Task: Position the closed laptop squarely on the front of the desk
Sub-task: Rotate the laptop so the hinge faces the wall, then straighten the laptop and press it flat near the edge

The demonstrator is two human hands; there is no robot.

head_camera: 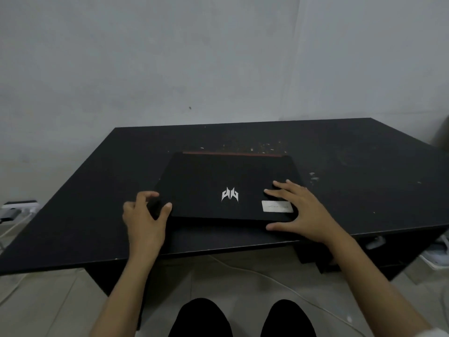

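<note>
A closed black laptop (218, 181) with a silver logo and a pale sticker lies flat on the black desk (364, 186), near the middle of its front half, roughly parallel to the front edge. My left hand (143, 220) grips the laptop's near left corner, thumb on the lid and fingers curled at the side edge. My right hand (298, 210) rests spread over the near right corner, fingers on the lid and thumb along the front edge.
A pale wall stands right behind the desk. A power strip with plugs (19, 207) lies on the floor at the left. A white cable (267, 276) runs across the floor under the desk. My knees (201, 317) show at the bottom.
</note>
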